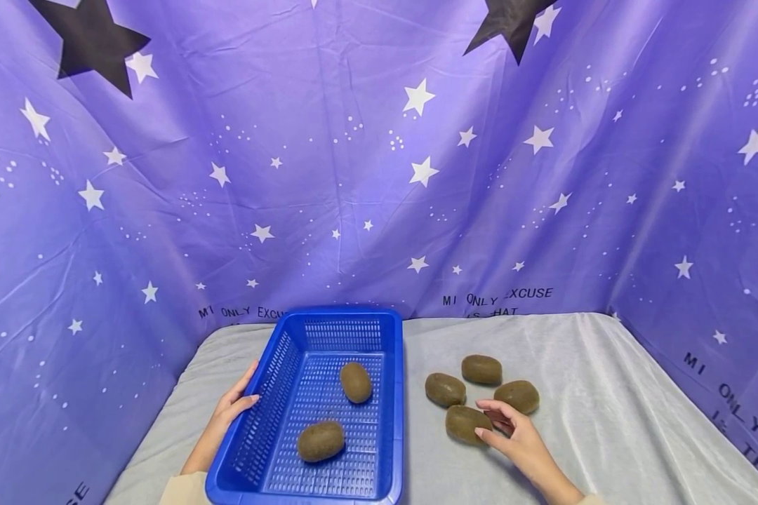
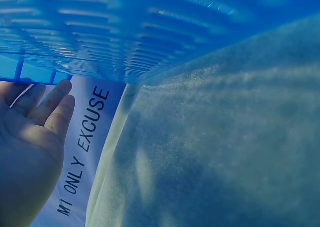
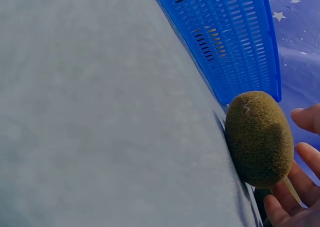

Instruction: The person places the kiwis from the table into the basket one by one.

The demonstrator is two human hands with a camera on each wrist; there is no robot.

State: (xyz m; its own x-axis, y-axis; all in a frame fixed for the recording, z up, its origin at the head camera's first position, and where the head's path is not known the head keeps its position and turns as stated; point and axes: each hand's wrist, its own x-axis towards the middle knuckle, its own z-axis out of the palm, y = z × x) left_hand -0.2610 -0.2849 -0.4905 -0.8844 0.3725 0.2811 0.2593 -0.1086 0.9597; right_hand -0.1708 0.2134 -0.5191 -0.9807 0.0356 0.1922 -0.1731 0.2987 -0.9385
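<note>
A blue plastic basket (image 1: 391, 393) holds two brown, fuzzy kiwis, one kiwi (image 1: 356, 382) farther back and another kiwi (image 1: 321, 441) nearer the front. Along its left rim, my left hand (image 1: 227, 410) rests with thumb and fingertips at the edge; the left wrist view shows these fingers (image 2: 56, 99) extended beneath the rim. To the right of the basket, my right hand (image 1: 518, 438) is at the right end of a kiwi (image 1: 466, 425), thumb and fingers spread around that end. The right wrist view shows this kiwi (image 3: 259, 139) with the fingers loosely parted beside it.
Three more kiwis lie just behind the right hand: a left kiwi (image 1: 445, 389), a rear kiwi (image 1: 481, 369) and a right kiwi (image 1: 516, 398). A pale grey cloth (image 1: 581, 365) covers the table. Purple star-printed curtains (image 1: 354, 175) enclose the back and sides.
</note>
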